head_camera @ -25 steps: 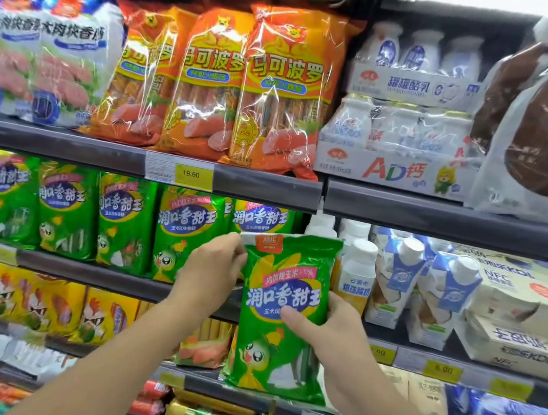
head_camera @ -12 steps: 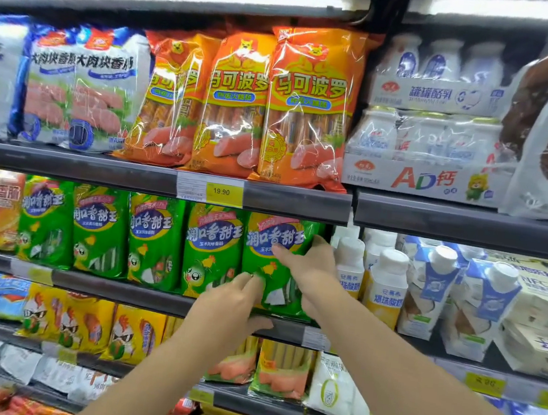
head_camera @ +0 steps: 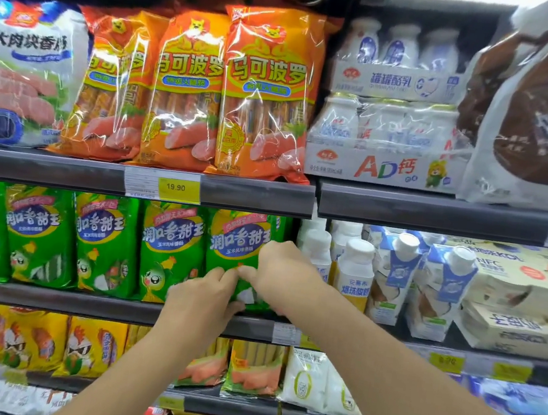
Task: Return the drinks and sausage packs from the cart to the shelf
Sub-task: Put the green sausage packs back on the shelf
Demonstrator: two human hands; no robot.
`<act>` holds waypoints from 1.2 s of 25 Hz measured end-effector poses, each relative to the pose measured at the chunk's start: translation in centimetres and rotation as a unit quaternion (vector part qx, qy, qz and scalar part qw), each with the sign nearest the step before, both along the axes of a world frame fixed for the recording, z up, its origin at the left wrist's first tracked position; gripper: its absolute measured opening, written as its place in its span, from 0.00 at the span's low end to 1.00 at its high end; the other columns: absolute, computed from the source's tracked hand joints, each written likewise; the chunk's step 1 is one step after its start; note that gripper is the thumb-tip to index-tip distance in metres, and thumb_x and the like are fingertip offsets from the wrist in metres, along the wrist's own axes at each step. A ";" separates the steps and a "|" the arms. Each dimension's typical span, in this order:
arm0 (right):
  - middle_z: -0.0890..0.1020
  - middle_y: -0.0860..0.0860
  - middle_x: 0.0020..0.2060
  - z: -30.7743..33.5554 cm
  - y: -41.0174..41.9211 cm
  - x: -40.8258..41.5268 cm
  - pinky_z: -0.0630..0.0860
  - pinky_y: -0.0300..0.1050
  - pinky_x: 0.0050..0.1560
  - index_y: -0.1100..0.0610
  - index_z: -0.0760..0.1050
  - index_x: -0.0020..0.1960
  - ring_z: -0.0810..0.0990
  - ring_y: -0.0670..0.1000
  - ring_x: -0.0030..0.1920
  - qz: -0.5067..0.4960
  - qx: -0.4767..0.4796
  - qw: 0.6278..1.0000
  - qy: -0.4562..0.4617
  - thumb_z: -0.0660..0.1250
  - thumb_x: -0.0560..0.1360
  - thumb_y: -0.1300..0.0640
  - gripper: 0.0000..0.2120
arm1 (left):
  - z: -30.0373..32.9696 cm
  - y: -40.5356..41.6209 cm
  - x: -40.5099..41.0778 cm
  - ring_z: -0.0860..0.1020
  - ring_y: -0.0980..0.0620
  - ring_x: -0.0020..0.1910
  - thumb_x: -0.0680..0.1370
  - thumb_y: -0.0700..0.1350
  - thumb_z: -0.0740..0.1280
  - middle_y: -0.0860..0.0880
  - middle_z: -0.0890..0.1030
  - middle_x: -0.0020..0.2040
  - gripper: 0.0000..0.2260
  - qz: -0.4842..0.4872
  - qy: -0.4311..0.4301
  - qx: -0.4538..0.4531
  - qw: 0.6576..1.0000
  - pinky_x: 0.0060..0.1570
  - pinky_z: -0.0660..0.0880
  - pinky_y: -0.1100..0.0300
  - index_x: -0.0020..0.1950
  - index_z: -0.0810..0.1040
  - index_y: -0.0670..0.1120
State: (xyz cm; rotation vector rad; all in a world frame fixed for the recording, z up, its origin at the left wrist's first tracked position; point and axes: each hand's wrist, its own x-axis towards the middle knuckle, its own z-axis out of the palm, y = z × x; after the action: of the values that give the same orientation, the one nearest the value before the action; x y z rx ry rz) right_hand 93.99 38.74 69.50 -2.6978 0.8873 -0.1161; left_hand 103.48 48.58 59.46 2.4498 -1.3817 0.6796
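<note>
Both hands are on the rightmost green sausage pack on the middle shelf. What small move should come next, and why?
Probably let go and draw both hands back: the green sausage pack already stands upright in its row on the shelf, beside the white bottles, with the left hand and right hand only pinching its lower edge.

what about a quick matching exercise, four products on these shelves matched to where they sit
Things:
1. orange sausage packs
2. green sausage packs
3. yellow sausage packs
4. AD drink multipack

Places:
A. shelf below the hands, left part
B. top visible shelf, right of the divider
C. shelf with the 19.90 tag on its edge
D. shelf where both hands are working

Pairs: 1-C, 2-D, 3-A, 4-B

The left hand and right hand are both on the rightmost green pack.
</note>
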 end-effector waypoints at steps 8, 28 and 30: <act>0.82 0.47 0.30 -7.5 -5.5 -15.1 0.82 0.46 0.36 0.47 0.79 0.40 0.80 0.44 0.27 -0.133 0.104 0.964 -0.205 0.70 0.74 0.42 0.10 | 0.8 0.0 -2.9 0.76 0.51 0.30 0.70 0.49 0.77 0.55 0.76 0.36 0.12 -0.060 0.061 -0.102 0.991 0.28 0.76 0.57 0.41 0.75 0.48; 0.84 0.49 0.42 -10.1 -9.5 -12.5 0.79 0.48 0.42 0.50 0.82 0.49 0.82 0.55 0.46 -0.163 -0.065 0.980 -0.095 0.61 0.72 0.30 0.25 | 1.8 -8.9 -8.7 0.80 0.45 0.50 0.67 0.56 0.75 0.51 0.82 0.49 0.24 0.028 0.346 -0.121 0.930 0.47 0.79 0.49 0.54 0.67 0.50; 0.84 0.50 0.42 -9.9 -9.3 -12.5 0.78 0.47 0.41 0.51 0.81 0.48 0.82 0.55 0.46 -0.161 -0.076 0.980 -0.092 0.61 0.73 0.31 0.25 | 1.8 -8.7 -8.9 0.80 0.47 0.49 0.67 0.56 0.75 0.53 0.81 0.48 0.24 0.023 0.350 -0.126 0.928 0.47 0.79 0.51 0.55 0.68 0.50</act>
State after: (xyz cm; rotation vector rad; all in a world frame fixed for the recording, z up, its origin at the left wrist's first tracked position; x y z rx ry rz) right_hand 81.49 29.45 59.56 -2.5989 1.2940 -0.5152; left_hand 94.61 39.90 61.24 2.1853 -0.8870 -0.0384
